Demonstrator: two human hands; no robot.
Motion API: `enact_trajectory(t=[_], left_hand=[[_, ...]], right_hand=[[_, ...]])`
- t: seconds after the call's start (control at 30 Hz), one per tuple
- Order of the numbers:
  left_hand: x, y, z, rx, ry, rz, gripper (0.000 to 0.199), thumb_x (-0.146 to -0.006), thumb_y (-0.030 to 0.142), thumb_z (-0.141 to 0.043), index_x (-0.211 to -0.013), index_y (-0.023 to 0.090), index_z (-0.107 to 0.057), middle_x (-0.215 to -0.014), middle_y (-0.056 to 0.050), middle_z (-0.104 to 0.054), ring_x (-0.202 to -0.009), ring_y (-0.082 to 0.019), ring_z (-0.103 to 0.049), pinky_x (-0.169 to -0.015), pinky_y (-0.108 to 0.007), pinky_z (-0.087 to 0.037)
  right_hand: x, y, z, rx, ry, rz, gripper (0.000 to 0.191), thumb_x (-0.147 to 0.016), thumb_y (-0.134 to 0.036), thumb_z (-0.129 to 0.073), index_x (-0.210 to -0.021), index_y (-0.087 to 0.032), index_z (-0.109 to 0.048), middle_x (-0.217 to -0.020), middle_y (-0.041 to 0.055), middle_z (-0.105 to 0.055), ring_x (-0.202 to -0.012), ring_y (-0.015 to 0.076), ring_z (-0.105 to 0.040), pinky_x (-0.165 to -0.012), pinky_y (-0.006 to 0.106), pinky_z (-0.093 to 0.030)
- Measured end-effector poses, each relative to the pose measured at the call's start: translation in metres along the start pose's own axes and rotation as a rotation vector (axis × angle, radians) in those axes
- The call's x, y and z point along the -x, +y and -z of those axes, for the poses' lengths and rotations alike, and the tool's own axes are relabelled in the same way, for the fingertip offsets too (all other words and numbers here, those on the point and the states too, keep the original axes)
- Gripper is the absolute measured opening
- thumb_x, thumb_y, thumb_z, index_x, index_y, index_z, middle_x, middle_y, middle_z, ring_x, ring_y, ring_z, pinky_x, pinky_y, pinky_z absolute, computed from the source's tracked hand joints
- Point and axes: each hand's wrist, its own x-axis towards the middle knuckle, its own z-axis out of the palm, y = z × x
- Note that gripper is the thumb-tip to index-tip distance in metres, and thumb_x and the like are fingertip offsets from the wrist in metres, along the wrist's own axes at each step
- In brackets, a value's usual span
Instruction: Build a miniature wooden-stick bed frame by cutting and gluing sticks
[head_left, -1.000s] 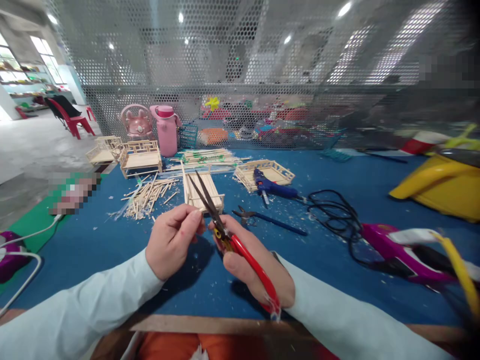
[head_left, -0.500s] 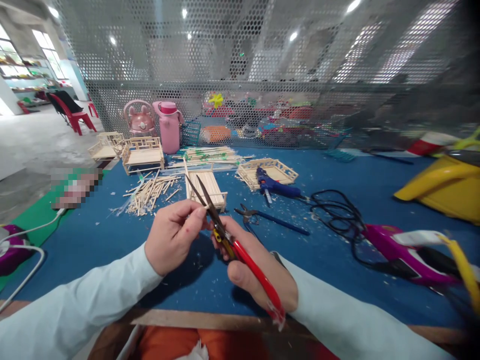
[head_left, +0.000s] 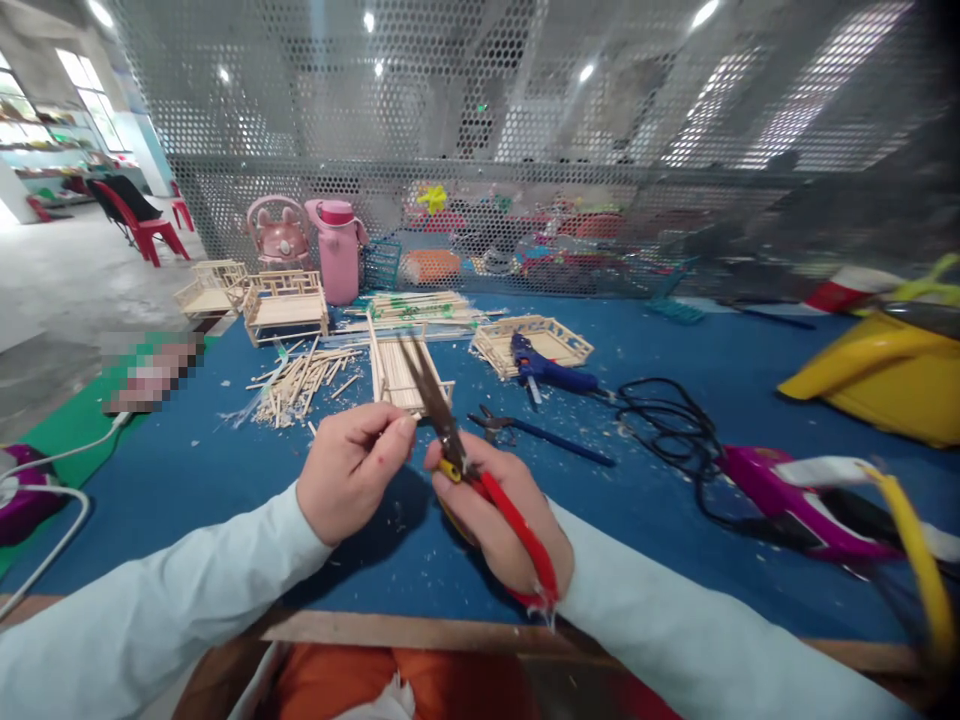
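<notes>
My right hand (head_left: pixel 499 510) is wrapped round red-handled scissors (head_left: pixel 431 395), whose dark blades point up and away, slightly blurred. My left hand (head_left: pixel 356 470) is closed in a pinch; a small pale end of a wooden stick (head_left: pixel 417 416) shows at its fingertips, most of it hidden. The blades are just right of the stick and apart from it. Behind both hands lies a small slatted wooden model (head_left: pixel 405 372). To its left is a pile of cut sticks (head_left: pixel 300 390).
A glue gun (head_left: pixel 555 374) rests against a railed wooden model (head_left: pixel 487 345), with pliers (head_left: pixel 547 435) in front. Black cable (head_left: pixel 667 430) coils to the right, near a purple tool (head_left: pixel 810 500). Wooden models (head_left: pixel 285 305), a pink bottle (head_left: pixel 339 260) and perforated metal (head_left: pixel 480 130) stand behind.
My right hand has drawn the scissors back to the right, away from the stick, and the blades have come closer together. My left hand has barely moved and still pinches the stick.
</notes>
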Motion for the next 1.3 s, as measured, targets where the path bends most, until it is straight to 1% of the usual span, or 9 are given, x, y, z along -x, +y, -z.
enact_trajectory(t=[0.13, 0.27, 0.4, 0.47, 0.6, 0.83, 0.97, 1.13, 1.3], left_hand=[[0.000, -0.006, -0.003, -0.081, -0.166, -0.104, 0.029, -0.085, 0.026, -0.042, -0.061, 0.017, -0.055, -0.054, 0.001, -0.051, -0.052, -0.010, -0.045, -0.053, -0.020, -0.035], [0.003, -0.008, -0.006, -0.130, -0.297, -0.238, 0.024, -0.084, 0.021, -0.044, -0.068, 0.018, -0.062, -0.062, -0.002, -0.059, -0.058, -0.010, -0.050, -0.058, -0.020, -0.039], [0.006, -0.010, -0.009, -0.003, -0.142, -0.110, 0.015, -0.081, 0.027, -0.055, -0.084, 0.017, -0.065, -0.070, -0.003, -0.064, -0.062, -0.012, -0.056, -0.059, -0.021, -0.042], [0.006, -0.010, -0.011, 0.123, -0.074, -0.048, 0.018, -0.077, 0.029, -0.061, -0.090, 0.017, -0.066, -0.073, -0.004, -0.065, -0.065, -0.013, -0.058, -0.061, -0.023, -0.044], [0.007, -0.009, -0.014, 0.330, -0.102, 0.009, 0.014, -0.079, 0.026, -0.059, -0.076, 0.017, -0.070, -0.069, -0.004, -0.065, -0.069, -0.014, -0.059, -0.069, -0.026, -0.045], [0.010, -0.008, -0.018, 0.659, -0.084, 0.309, 0.026, -0.079, 0.041, -0.055, -0.070, 0.016, -0.053, -0.064, 0.003, -0.050, -0.055, -0.008, -0.045, -0.053, -0.021, -0.039], [0.009, -0.006, -0.016, 0.600, -0.145, 0.282, 0.037, -0.078, 0.050, -0.053, -0.066, 0.015, -0.049, -0.059, 0.003, -0.046, -0.052, -0.008, -0.043, -0.051, -0.022, -0.038], [0.006, -0.006, -0.009, 0.410, -0.104, 0.156, 0.039, -0.083, 0.049, -0.046, -0.063, 0.015, -0.051, -0.053, 0.002, -0.048, -0.051, -0.009, -0.044, -0.053, -0.022, -0.037], [0.005, -0.009, -0.003, 0.303, -0.062, 0.098, 0.042, -0.087, 0.046, -0.040, -0.059, 0.016, -0.050, -0.052, 0.002, -0.049, -0.052, -0.009, -0.045, -0.054, -0.023, -0.036]], right_hand=[[-0.005, 0.005, 0.001, -0.317, 0.071, -0.048, 0.023, -0.080, -0.041, -0.053, -0.090, -0.022, -0.045, -0.054, -0.0067, -0.044, -0.040, 0.0073, -0.040, -0.038, 0.020, -0.035], [-0.007, 0.005, 0.003, -0.402, 0.049, -0.094, 0.028, -0.074, -0.038, -0.062, -0.091, -0.023, -0.046, -0.058, -0.0072, -0.046, -0.044, 0.0067, -0.046, -0.039, 0.019, -0.041], [-0.009, 0.006, 0.005, -0.461, 0.045, -0.111, 0.033, -0.071, -0.037, -0.065, -0.093, -0.022, -0.045, -0.062, -0.0062, -0.051, -0.047, 0.0073, -0.051, -0.040, 0.018, -0.042], [-0.011, 0.007, 0.005, -0.484, 0.057, -0.113, 0.036, -0.070, -0.038, -0.066, -0.093, -0.022, -0.044, -0.062, -0.0057, -0.052, -0.047, 0.0077, -0.052, -0.040, 0.018, -0.042], [-0.011, 0.007, 0.003, -0.455, 0.069, -0.096, 0.036, -0.071, -0.040, -0.065, -0.093, -0.022, -0.044, -0.060, -0.0056, -0.053, -0.047, 0.0081, -0.051, -0.041, 0.019, -0.041], [-0.004, 0.003, -0.001, -0.294, 0.082, -0.055, 0.032, -0.074, -0.038, -0.063, -0.094, -0.021, -0.044, -0.066, -0.0050, -0.046, -0.050, 0.0068, -0.043, -0.045, 0.021, -0.036], [-0.003, 0.003, 0.005, -0.168, -0.030, 0.027, 0.032, -0.077, -0.042, -0.057, -0.095, -0.019, -0.045, -0.067, -0.0041, -0.042, -0.055, 0.0077, -0.038, -0.050, 0.022, -0.034], [-0.004, 0.000, 0.013, -0.057, -0.143, 0.066, 0.048, -0.074, -0.056, -0.054, -0.101, -0.017, -0.047, -0.072, -0.0017, -0.043, -0.058, 0.0088, -0.037, -0.052, 0.023, -0.033], [-0.003, -0.004, 0.014, 0.012, -0.221, 0.112, 0.056, -0.073, -0.063, -0.050, -0.104, -0.016, -0.048, -0.077, -0.0002, -0.045, -0.061, 0.0095, -0.038, -0.054, 0.023, -0.035]])
